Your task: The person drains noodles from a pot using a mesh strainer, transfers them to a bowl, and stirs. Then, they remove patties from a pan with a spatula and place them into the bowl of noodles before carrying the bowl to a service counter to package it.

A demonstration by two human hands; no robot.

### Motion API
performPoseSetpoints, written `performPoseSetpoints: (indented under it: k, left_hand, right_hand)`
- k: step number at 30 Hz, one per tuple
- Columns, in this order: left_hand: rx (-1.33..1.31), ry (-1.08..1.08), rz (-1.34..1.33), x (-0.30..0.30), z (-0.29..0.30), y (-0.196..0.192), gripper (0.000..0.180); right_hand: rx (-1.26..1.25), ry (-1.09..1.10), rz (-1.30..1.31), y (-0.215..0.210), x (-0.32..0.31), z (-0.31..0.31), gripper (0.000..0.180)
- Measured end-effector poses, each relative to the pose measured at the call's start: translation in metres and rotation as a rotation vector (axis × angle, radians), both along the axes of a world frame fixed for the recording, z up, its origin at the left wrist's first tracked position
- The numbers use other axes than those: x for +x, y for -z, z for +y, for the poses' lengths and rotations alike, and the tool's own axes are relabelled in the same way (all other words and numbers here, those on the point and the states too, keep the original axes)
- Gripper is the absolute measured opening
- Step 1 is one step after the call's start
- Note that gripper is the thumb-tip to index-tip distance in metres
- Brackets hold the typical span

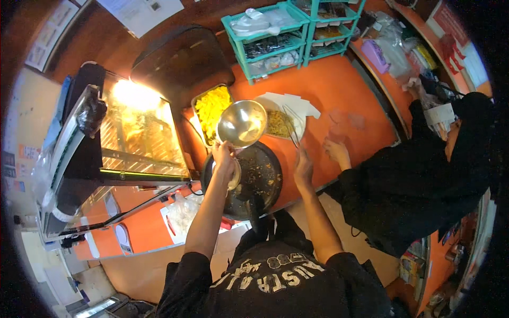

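Observation:
My left hand (224,153) is closed on the rim of a shiny metal bowl (242,123), tilted above the far edge of a dark round pan (260,177). Brown food bits are scattered in the pan. My right hand (303,167) grips thin metal tongs (292,127), their tips over a white paper food box (299,111) with flaps folded out. Brownish chopped food (277,123) lies inside that box. Left of the bowl, partly covered by it, stands a metal tray of yellow food (213,107). A small round container (234,177) shows partly behind my left wrist.
A lit glass display warmer (140,132) stands at the left. Turquoise stacked racks (265,40) hold lids and packaging at the back. On the right a co-worker in black (408,175) has one hand (337,152) near the orange counter (339,90). Plastic bags (185,212) lie front left.

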State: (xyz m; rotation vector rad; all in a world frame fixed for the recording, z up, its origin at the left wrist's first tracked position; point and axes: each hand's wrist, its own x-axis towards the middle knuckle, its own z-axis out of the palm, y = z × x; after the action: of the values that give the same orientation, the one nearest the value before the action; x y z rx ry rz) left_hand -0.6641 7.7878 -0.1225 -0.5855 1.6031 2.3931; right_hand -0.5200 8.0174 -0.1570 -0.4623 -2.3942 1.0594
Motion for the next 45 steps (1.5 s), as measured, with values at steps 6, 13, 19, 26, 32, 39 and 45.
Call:
performPoseSetpoints:
  k: [6, 13, 19, 26, 32, 39, 45]
  left_hand:
    - [0.101, 0.159, -0.033, 0.007, -0.024, -0.013, 0.01]
    - [0.343, 0.189, -0.086, 0.078, -0.088, -0.074, 0.013]
    - [0.35, 0.116, -0.103, 0.203, -0.243, -0.071, 0.022]
    - [0.151, -0.295, -0.061, 0.328, -0.414, -0.009, 0.014]
    - [-0.162, -0.551, -0.001, 0.359, -0.523, 0.065, 0.015]
    - [-0.076, -0.625, 0.045, 0.335, -0.577, 0.103, 0.018]
    - [0.02, -0.583, 0.025, 0.311, -0.585, 0.073, 0.014]
  right_hand:
    - [-0.124, 0.112, -0.157, 0.028, 0.003, 0.006, 0.034]
    - [-0.045, 0.088, 0.244, -0.055, 0.036, -0.036, 0.035]
    - [-0.193, -0.128, 0.13, -0.158, 0.103, -0.148, 0.035]
    - [-0.158, -0.611, -0.173, -0.164, 0.146, -0.34, 0.025]
    - [0.174, -1.077, -0.393, -0.064, 0.153, -0.505, 0.031]
    - [0.016, -1.132, -0.496, -0.027, 0.161, -0.57, 0.056]
    - [0.431, -0.774, -0.074, -0.017, 0.085, -0.511, 0.042]
